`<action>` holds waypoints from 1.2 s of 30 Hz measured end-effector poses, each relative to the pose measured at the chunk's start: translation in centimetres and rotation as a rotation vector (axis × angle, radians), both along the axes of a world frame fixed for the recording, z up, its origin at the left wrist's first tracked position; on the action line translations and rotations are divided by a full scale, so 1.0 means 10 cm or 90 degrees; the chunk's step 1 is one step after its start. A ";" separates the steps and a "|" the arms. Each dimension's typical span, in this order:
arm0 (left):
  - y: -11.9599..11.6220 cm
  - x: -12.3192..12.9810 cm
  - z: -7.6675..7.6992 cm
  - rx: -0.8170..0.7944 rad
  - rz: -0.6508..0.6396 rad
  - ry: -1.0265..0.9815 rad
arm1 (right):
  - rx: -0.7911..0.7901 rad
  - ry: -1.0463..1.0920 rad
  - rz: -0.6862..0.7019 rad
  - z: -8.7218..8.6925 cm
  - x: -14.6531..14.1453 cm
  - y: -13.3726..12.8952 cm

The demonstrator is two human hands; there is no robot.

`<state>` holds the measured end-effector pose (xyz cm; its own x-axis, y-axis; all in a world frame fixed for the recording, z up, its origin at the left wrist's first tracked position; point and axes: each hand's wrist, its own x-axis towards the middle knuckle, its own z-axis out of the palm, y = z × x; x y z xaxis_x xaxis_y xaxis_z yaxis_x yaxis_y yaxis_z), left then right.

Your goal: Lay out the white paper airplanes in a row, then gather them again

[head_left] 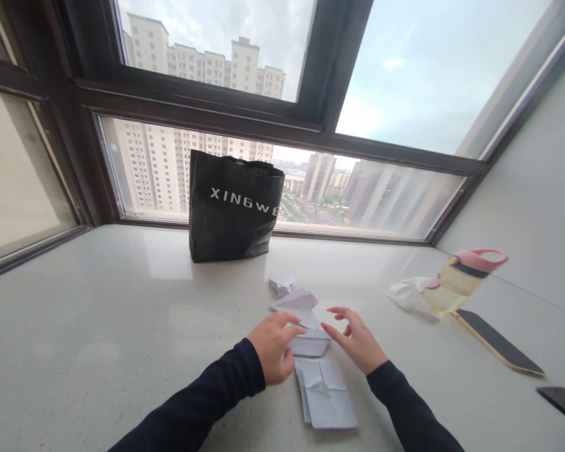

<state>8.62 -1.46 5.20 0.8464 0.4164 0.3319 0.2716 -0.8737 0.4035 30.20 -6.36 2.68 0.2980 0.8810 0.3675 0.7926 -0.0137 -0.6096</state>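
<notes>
Several folded white papers lie in a row on the white counter. Nearest me is a creased square of folded paper (332,398). Just beyond it sits a boat-like folded paper (311,345), and behind that a pointed paper, like a paper plane (297,301). A small folded paper piece (282,285) lies farthest back. My left hand (274,348) hovers at the left of the boat-like paper, fingers curved and apart; whether it touches the paper I cannot tell. To the right, my right hand (355,340) is open, thumb and fingers spread around air.
A black bag (235,213) with white lettering stands by the window. On the right are a pink-lidded bottle (464,282), a crumpled white tissue (412,296), a dark phone-like slab with a light edge (499,342) and another dark device (562,405).
</notes>
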 end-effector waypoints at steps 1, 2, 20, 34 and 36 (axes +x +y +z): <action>-0.10 0.02 0.01 0.004 -0.030 -0.024 | 0.013 -0.007 -0.006 0.01 0.01 0.00; -0.20 0.05 0.01 0.011 -0.065 -0.037 | 0.020 -0.012 -0.011 0.02 0.02 0.00; -0.57 0.32 -0.47 0.213 -0.013 0.085 | 0.017 -0.018 -0.017 0.09 -0.03 -0.01; -0.51 0.02 -0.46 0.261 0.019 0.029 | 0.099 -0.085 0.056 0.52 -0.59 -0.11; -0.44 -0.17 -0.39 0.208 0.053 0.054 | 0.078 -0.074 0.154 0.51 -0.86 -0.16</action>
<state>6.92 -5.90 1.28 0.8446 0.3679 0.3891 0.3676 -0.9267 0.0783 21.63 -7.95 7.75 0.0346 0.8684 0.4947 0.8288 0.2517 -0.4997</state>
